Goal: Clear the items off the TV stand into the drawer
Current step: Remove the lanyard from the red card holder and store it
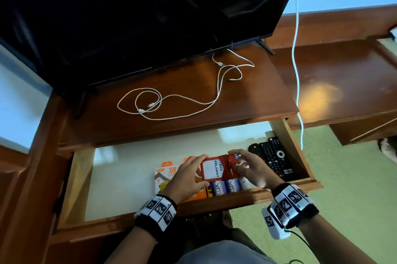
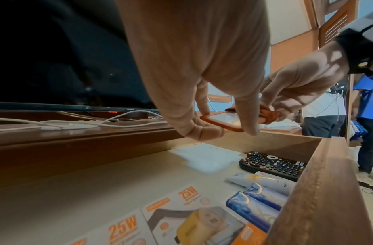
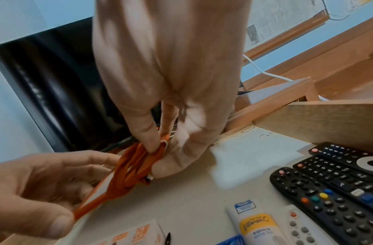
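A red badge holder (image 1: 211, 169) reading "PAS PELAWAT", its red lanyard (image 3: 135, 167) wound round it, is held just above the open drawer (image 1: 129, 167). My left hand (image 1: 196, 168) pinches the holder's left end (image 2: 221, 121). At the other end, my right hand (image 1: 236, 160) pinches the bunched lanyard between thumb and fingers (image 3: 160, 152). White charging cables (image 1: 171, 102) lie loose on the wooden TV stand (image 1: 257, 91), in front of the black TV (image 1: 129, 16).
In the drawer lie charger boxes (image 1: 165, 175), several tubes (image 1: 225, 186) and black remotes (image 1: 275, 156) at the right wall. Another white cable (image 1: 297, 59) hangs down past the stand's right end. A person in blue (image 2: 368, 107) stands beyond the drawer.
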